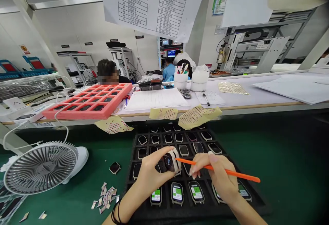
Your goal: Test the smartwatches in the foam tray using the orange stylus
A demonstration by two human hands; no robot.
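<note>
My left hand [154, 168] pinches a smartwatch case [169, 162] between thumb and fingers, its dark screen lit with a small pattern and turned to the left. In my right hand [218, 173] is an orange stick [241, 175], slim and pointed. Its tip meets the pale side edge of the watch, or lies right beside it. Beneath both hands spreads a black foam tray [164, 214] with rows of watch cases. Several in the front row, such as one watch [177, 193], show green and white screens; those farther back are dark.
A white fan [42, 168] stands at left. Near it lie a single watch [114, 167] and a heap of small paper pieces [108, 196]. The shelf above holds a red foam tray [110, 110], paper sheets [156, 98] and white cups [181, 80]. Yellow sticker sheets [199, 117] hang over its edge.
</note>
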